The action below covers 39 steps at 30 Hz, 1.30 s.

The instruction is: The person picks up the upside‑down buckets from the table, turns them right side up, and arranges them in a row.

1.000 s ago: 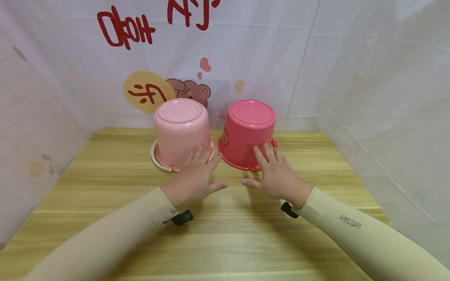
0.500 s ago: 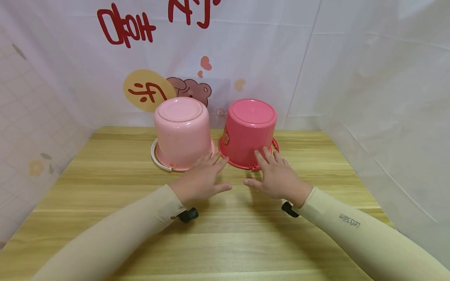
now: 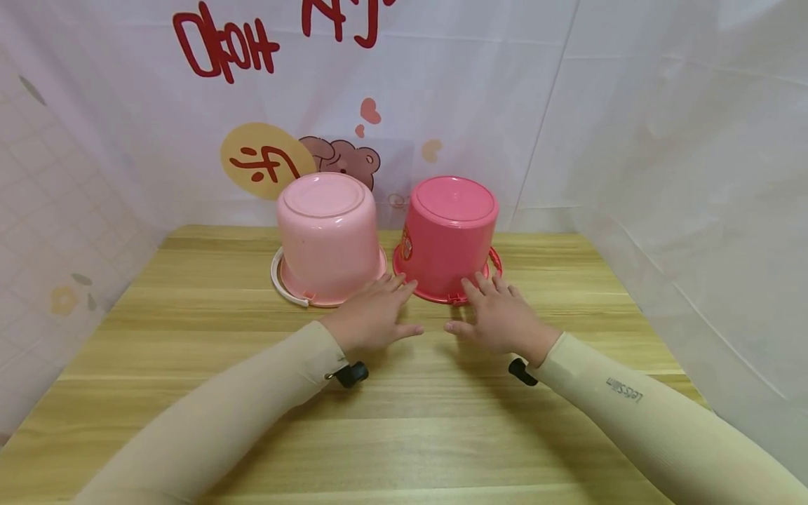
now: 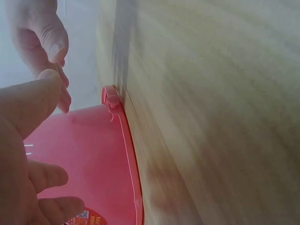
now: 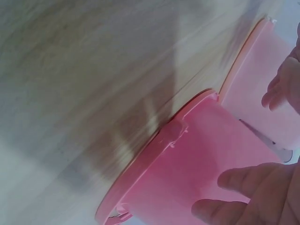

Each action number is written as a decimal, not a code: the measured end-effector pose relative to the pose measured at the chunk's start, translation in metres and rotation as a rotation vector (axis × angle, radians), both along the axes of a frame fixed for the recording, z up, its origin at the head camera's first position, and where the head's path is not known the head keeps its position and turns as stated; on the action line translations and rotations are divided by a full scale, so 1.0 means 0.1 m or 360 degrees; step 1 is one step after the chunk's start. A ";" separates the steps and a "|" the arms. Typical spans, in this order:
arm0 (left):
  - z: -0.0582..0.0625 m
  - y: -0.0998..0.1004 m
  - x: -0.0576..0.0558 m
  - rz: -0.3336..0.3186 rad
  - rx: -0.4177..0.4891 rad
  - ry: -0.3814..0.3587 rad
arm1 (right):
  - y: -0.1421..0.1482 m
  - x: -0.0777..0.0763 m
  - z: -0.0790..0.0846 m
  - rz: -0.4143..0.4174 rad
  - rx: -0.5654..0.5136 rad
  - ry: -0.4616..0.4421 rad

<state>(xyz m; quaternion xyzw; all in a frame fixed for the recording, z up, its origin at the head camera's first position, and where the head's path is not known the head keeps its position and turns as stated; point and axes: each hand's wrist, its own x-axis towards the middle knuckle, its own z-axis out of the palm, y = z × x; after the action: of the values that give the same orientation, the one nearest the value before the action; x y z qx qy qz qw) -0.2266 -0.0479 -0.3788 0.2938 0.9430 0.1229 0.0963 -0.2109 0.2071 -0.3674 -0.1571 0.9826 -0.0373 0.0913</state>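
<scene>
Two plastic buckets stand upside down side by side on the wooden table (image 3: 404, 435). The left one is a light pink bucket (image 3: 325, 238) with a white handle (image 3: 278, 280) lying round its rim. A darker pink bucket (image 3: 448, 238) with a red handle (image 3: 495, 261) is on the right. My left hand (image 3: 372, 315) is held over the table before the gap between them, fingers spread, holding nothing. In front of the darker bucket is my right hand (image 3: 505, 315), also spread, with its fingertips overlapping the rim in the head view. The thumbs point toward each other, apart.
A white printed cloth (image 3: 467, 84) hangs behind the buckets, with pale sheets at the left (image 3: 69, 210) and right (image 3: 688, 175). A black wrist camera (image 3: 351, 374) sits under the left sleeve, another black camera (image 3: 522, 372) under the right.
My left hand has moved right, from in front of the light pink bucket toward the gap. My right hand has drawn slightly back. Both buckets stay where they were.
</scene>
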 end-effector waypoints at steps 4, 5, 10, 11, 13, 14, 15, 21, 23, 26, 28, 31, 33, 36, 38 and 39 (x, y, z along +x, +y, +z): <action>-0.01 0.05 -0.06 -0.0004 -0.0026 -0.0020 | 0.03 -0.06 -0.02 -0.0007 0.0019 -0.0020; -0.01 0.06 -0.07 -0.0008 -0.0033 -0.0024 | 0.04 -0.07 -0.03 -0.0007 0.0023 -0.0025; -0.06 0.11 -0.16 -0.0016 -0.0074 -0.0066 | 0.07 -0.13 -0.05 0.0059 0.0058 -0.0041; -0.07 0.11 -0.18 -0.0016 -0.0084 -0.0078 | 0.08 -0.14 -0.06 0.0084 0.0067 -0.0041; -0.10 0.12 -0.21 -0.0018 -0.0106 -0.0095 | 0.08 -0.16 -0.07 0.0122 0.0088 -0.0049; -0.12 0.12 -0.23 -0.0019 -0.0120 -0.0098 | 0.08 -0.17 -0.07 0.0129 0.0089 -0.0064; -0.13 0.13 -0.24 -0.0020 -0.0129 -0.0105 | 0.09 -0.18 -0.08 0.0134 0.0090 -0.0077; -0.16 0.15 -0.28 -0.0025 -0.0207 -0.0110 | 0.10 -0.24 -0.12 0.0146 0.0125 -0.0181; -0.16 0.16 -0.29 -0.0028 -0.0221 -0.0125 | 0.11 -0.26 -0.13 0.0149 0.0142 -0.0197; -0.16 0.18 -0.30 -0.0035 -0.0233 -0.0154 | 0.11 -0.27 -0.14 0.0156 0.0150 -0.0193; -0.17 0.18 -0.31 -0.0039 -0.0253 -0.0165 | 0.11 -0.28 -0.15 0.0165 0.0161 -0.0186; -0.18 0.18 -0.32 -0.0029 -0.0289 -0.0154 | 0.12 -0.28 -0.16 0.0194 0.0199 -0.0173; -0.19 0.18 -0.33 -0.0022 -0.0312 -0.0144 | 0.12 -0.29 -0.17 0.0220 0.0232 -0.0153; -0.20 0.19 -0.34 -0.0039 -0.0367 -0.0112 | 0.13 -0.31 -0.17 0.0275 0.0280 -0.0111; -0.20 0.20 -0.33 -0.0050 -0.0402 -0.0095 | 0.13 -0.33 -0.17 0.0307 0.0306 -0.0088; -0.21 0.21 -0.33 -0.0055 -0.0420 -0.0082 | 0.13 -0.34 -0.17 0.0318 0.0317 -0.0083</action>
<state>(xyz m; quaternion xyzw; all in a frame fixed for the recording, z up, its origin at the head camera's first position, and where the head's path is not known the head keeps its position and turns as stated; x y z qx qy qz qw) -0.2595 -0.0274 -0.3995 0.2916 0.9430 0.0036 0.1604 -0.2448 0.2201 -0.3844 -0.2432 0.9583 0.0656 0.1352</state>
